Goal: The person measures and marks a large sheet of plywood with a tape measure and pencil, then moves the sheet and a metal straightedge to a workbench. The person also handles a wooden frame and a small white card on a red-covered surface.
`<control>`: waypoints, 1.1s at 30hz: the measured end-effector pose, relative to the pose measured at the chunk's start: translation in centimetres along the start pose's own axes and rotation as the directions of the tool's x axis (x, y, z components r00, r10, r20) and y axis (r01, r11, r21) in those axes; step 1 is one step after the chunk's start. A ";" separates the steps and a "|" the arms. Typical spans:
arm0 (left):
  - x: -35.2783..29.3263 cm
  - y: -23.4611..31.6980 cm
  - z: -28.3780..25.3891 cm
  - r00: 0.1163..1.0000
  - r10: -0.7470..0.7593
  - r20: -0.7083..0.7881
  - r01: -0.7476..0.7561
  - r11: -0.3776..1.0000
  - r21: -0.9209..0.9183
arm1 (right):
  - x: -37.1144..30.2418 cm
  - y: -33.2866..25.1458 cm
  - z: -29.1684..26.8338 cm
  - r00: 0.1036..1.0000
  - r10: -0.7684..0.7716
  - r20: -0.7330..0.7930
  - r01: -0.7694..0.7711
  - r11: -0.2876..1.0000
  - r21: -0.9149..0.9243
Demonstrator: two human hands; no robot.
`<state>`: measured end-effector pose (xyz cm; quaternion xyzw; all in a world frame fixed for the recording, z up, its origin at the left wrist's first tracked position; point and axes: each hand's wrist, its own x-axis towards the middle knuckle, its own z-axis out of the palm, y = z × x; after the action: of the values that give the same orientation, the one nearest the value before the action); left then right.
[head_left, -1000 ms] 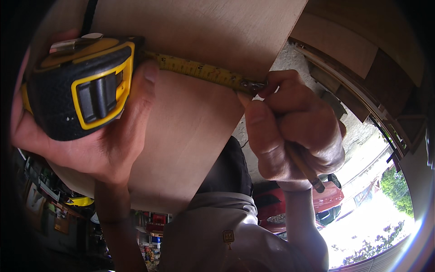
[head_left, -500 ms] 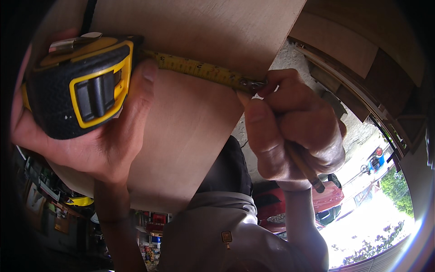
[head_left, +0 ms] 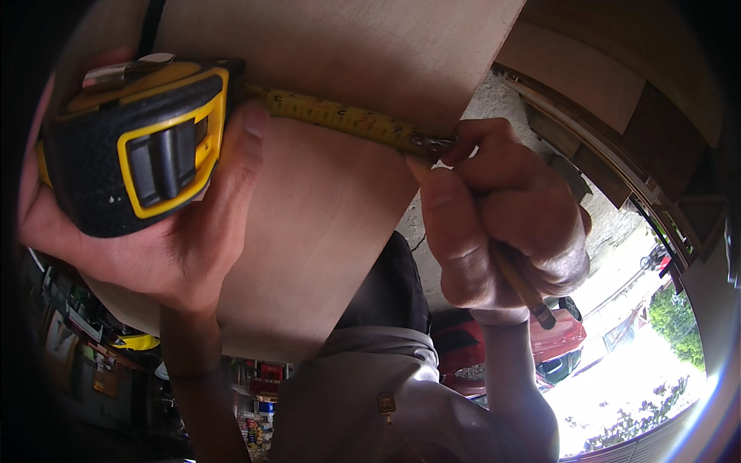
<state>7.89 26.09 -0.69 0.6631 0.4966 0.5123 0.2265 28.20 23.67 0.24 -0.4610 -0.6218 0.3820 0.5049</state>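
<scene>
My left hand (head_left: 197, 251) is wrapped round a black and yellow tape measure (head_left: 96, 166), with the thumb by the blade's mouth. From the case a yellow blade (head_left: 340, 116) runs rightward across a pale wooden board (head_left: 309, 208). The metal hook at its end lies by the board's right edge. My right hand (head_left: 509, 212) is closed round a pencil (head_left: 522, 285), whose pale tip touches or nearly touches the board just below the blade. Its forefinger pinches at the hook; the thumb is bent beside the pencil tip.
More wooden boards (head_left: 575, 69) lie at the upper right, beyond a strip of concrete floor (head_left: 486, 100). A red car (head_left: 552, 343) stands beyond my right forearm, near bright daylight and a green bush (head_left: 674, 324). Cluttered shelves and a yellow object (head_left: 139, 342) are at the lower left.
My right hand has shifted very slightly to the right, still with the pencil. A blue and red shape in the bright background has moved mostly out of sight. The left hand and tape measure look unmoved.
</scene>
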 end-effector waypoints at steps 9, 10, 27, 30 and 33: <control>0.0 0.0 0.2 1.000 -0.003 -0.011 0.003 1.000 -0.015 | 0.0 -0.2 0.2 1.000 0.015 -0.014 -0.016 1.000 -0.014; -0.1 0.0 0.2 1.000 -0.012 -0.016 0.011 0.999 -0.047 | 0.0 -0.2 0.2 1.000 0.006 -0.006 -0.006 1.000 -0.019; 0.1 0.8 -0.3 0.994 -0.104 0.033 0.099 0.986 0.132 | -0.1 -0.6 0.6 0.996 0.062 -0.064 -0.065 0.997 -0.040; 0.3 1.1 -0.6 0.985 -0.169 0.043 0.156 0.962 0.226 | 0.0 -0.5 0.5 0.997 0.059 -0.057 -0.060 0.998 -0.025; 0.3 1.0 -0.7 0.986 -0.160 0.045 0.145 0.960 0.240 | 0.1 -0.3 0.3 0.999 0.022 -0.024 -0.022 1.000 -0.016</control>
<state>7.63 25.80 0.51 0.6610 0.5961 0.4092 0.2009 27.87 23.66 0.50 -0.4764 -0.6137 0.3769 0.5044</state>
